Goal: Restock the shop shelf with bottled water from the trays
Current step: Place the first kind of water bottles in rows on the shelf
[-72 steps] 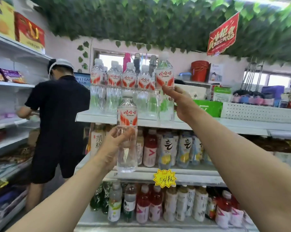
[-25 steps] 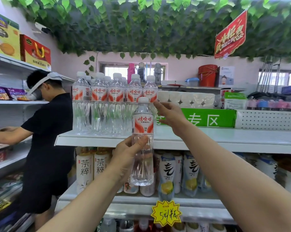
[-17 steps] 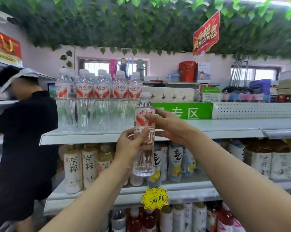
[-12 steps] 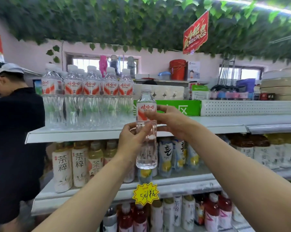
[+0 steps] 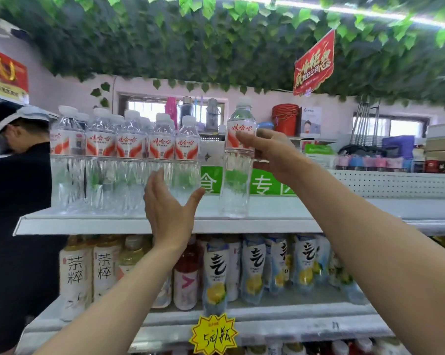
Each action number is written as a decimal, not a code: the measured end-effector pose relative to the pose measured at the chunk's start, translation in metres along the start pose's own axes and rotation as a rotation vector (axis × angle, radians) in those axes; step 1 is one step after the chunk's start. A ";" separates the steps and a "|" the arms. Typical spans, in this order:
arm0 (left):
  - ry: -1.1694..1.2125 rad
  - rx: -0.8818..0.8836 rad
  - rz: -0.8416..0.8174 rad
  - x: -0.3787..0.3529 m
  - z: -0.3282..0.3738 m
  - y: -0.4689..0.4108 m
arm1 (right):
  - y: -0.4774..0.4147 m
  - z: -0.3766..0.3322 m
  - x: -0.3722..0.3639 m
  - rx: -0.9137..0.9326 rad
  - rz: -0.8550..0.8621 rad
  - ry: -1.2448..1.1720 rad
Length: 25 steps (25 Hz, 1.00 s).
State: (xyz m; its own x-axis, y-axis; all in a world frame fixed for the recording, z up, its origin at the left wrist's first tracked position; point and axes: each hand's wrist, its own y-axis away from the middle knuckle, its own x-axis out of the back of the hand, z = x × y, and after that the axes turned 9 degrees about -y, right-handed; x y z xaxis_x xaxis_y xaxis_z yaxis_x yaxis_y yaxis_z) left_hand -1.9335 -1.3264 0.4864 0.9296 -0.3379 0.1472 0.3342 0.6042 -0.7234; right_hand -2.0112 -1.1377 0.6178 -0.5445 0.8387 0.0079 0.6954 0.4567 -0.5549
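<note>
Bottle (image 5: 233, 175) on shelf (image 5: 139, 225), right of row (image 5: 124, 160)

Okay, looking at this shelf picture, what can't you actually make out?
All head view.
Trays: out of frame.
Water bottles behind the front row: hidden by the front bottles.
Whether the held bottle, gripped by the right hand, touches the top shelf: its clear base blurs into the white shelf.
Green sign: partly covered by that bottle and the right forearm.
Lowest shelf's drinks: cut off by the bottom edge.
</note>
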 end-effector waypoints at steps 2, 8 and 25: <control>-0.086 -0.001 0.049 -0.011 -0.011 -0.004 | -0.022 0.009 0.006 0.010 0.003 0.001; -0.201 0.039 0.095 -0.041 -0.031 -0.016 | -0.081 0.063 0.014 -0.039 -0.006 0.055; -0.355 -0.012 0.197 -0.059 -0.049 -0.010 | -0.162 0.123 -0.009 -0.068 -0.046 0.114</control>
State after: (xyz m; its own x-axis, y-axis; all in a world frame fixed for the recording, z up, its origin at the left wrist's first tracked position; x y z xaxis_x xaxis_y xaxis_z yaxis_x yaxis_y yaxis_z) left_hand -1.9993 -1.3478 0.4523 0.9722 0.0549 0.2278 0.1448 0.6235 -0.7683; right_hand -2.1771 -1.2558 0.6051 -0.5222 0.8431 0.1284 0.7032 0.5108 -0.4946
